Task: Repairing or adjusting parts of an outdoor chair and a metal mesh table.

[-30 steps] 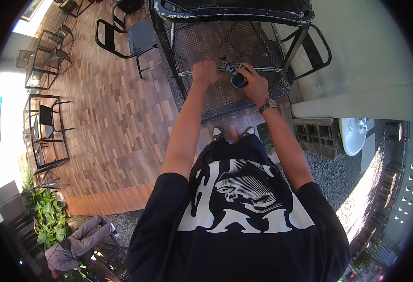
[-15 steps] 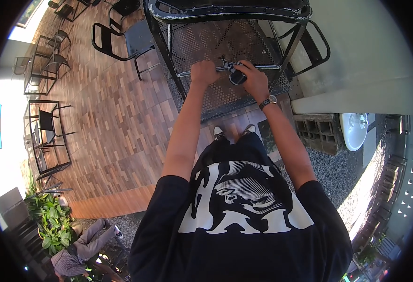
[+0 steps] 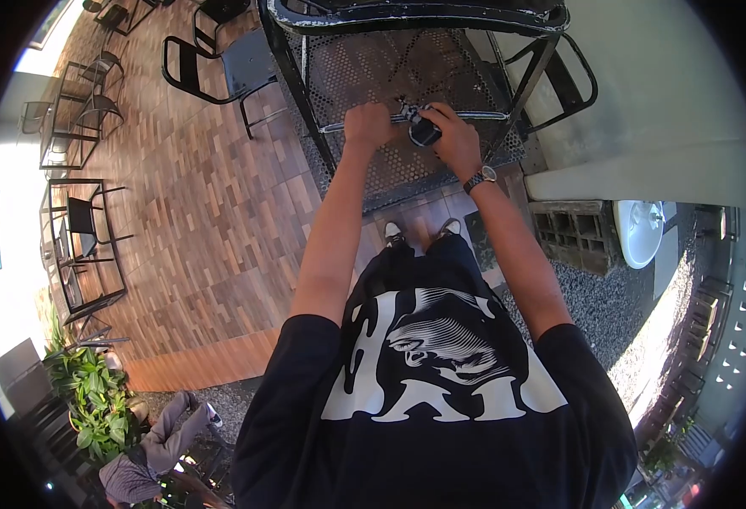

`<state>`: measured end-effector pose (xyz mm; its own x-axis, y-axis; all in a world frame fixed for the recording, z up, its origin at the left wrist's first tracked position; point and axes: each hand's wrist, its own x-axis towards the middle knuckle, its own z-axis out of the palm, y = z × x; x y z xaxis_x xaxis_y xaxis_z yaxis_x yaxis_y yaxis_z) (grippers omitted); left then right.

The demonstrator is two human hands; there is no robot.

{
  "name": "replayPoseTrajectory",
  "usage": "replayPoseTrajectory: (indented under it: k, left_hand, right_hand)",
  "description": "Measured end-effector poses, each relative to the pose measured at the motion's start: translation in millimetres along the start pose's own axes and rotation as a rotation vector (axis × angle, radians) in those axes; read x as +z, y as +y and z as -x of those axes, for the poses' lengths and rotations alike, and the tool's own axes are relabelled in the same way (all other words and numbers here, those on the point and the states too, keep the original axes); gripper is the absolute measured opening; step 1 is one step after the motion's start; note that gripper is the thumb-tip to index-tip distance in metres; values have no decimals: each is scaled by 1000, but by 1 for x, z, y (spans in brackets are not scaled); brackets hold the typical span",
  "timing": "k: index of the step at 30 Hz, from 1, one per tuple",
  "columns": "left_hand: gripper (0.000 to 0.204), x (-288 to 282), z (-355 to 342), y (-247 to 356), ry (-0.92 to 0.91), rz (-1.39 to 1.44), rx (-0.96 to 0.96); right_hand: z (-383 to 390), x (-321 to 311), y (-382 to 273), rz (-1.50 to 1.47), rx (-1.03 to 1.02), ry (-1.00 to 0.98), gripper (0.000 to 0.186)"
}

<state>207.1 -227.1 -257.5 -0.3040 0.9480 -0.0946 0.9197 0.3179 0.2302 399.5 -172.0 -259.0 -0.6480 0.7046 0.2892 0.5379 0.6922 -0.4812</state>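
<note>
- The left hand, at 12 o'clock in the view, is curled into a loose fist over the metal crossbar; whether its fingers grip the bar or anything else, I cannot tell.
- The right hand, at 1 o'clock, has its fingers wrapped round a black-and-grey device with a dark rounded body and a knobbly upper part.
- The device lies at 3 o'clock from the left hand and 9 o'clock from the right, in front of the crossbar; its upper end is too small to make out.
- A watch sits on the right wrist.
- The crossbar belongs to a black frame with chipped paint, up at 12 o'clock.
- Beyond the hands spreads a perforated metal surface.
- A dark chair stands at 11 o'clock.
- At 3 o'clock, a white basin sits just beside hollow blocks.
- Leafy plants fill 8 o'clock.
</note>
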Motion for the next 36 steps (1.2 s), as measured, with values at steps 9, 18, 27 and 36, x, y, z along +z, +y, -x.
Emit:
replayPoseTrajectory:
  k: [9,18,27,36]
  left_hand:
    - [32,-5,3,0,-2,37,-15]
    - [35,4,-3,-3,-9,-9,-12]
    - [30,-8,3,1,-47,-10,-6]
    - [30,11,0,-9,52,-51,35]
  right_hand:
    - [-4,-4,-10,32,-77,-72,37]
    - [-2,8,-24,31,-4,-27,39]
    - [2,-3,-3,11,10,-6,41]
    - [-8,3,-36,-104,94,-105,52]
